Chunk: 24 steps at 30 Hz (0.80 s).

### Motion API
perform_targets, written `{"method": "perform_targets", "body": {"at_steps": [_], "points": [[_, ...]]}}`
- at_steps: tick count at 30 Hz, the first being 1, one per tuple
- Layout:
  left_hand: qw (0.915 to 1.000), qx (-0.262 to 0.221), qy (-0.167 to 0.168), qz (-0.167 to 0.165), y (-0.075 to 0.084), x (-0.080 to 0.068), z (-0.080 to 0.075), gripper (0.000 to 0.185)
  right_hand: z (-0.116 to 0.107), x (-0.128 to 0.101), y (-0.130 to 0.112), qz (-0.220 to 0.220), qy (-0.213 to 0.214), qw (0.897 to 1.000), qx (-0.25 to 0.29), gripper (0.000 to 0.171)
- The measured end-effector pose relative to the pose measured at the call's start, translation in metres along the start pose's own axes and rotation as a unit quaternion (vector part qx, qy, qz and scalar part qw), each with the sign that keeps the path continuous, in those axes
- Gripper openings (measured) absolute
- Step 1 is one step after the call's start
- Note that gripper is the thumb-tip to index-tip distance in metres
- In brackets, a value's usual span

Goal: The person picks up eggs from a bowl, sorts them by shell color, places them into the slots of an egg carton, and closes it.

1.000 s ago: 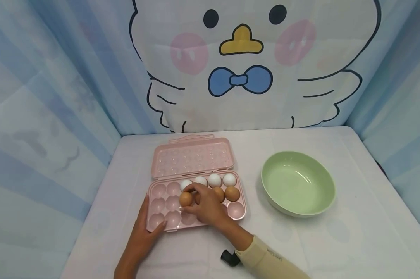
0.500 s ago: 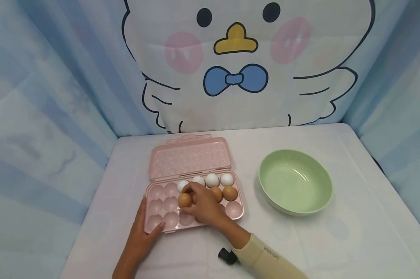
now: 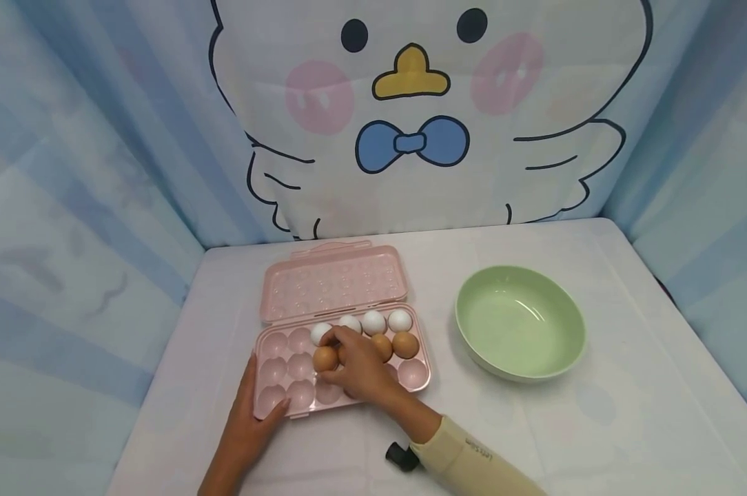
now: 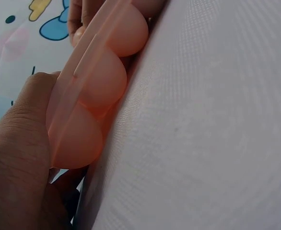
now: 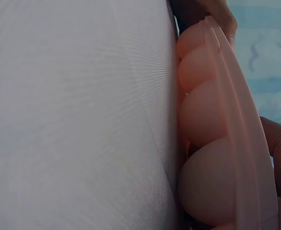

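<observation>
While the left hand (image 3: pixel 249 413) lies with straight fingers against the egg tray's (image 3: pixel 274 396) left front corner, the right hand (image 3: pixel 361 365) pinches a brown egg (image 3: pixel 324 358).

white eggs (image 3: pixel 373 322): 4 | brown eggs (image 3: pixel 405 344): 3 | egg tray (image 3: pixel 273 372): 1 | green bowl (image 3: pixel 519 324): 1

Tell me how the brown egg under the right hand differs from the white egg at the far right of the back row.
The brown egg is tan; the white egg is white. The brown egg is pinched by the right hand; the white egg is untouched. The brown egg is in the middle row, the white egg in the back row at the tray's right end. Both look alike in size and sit in the same pink tray.
</observation>
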<state>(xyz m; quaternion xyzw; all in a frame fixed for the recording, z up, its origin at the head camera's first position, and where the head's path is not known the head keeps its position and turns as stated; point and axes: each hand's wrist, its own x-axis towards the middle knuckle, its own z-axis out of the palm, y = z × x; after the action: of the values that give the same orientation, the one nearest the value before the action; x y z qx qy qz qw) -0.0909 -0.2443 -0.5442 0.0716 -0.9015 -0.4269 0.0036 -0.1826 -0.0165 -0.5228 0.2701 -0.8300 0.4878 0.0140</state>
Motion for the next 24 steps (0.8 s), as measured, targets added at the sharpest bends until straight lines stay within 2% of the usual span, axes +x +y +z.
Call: {"method": "perform_targets", "body": {"at_steps": [18,24], "points": [[0.9995,-0.013,0.008,0.029,-0.0003,-0.0006,0.0001,0.108,-0.0023,0.0000,-0.0001,-0.020,0.008,1.000,0.011,0.041],[0.9997,-0.009,0.004,0.021,0.0013,-0.0010,0.0006,0.108,-0.0027,-0.0022,-0.0013,-0.008,0.009,0.999,0.038,0.037]]}}
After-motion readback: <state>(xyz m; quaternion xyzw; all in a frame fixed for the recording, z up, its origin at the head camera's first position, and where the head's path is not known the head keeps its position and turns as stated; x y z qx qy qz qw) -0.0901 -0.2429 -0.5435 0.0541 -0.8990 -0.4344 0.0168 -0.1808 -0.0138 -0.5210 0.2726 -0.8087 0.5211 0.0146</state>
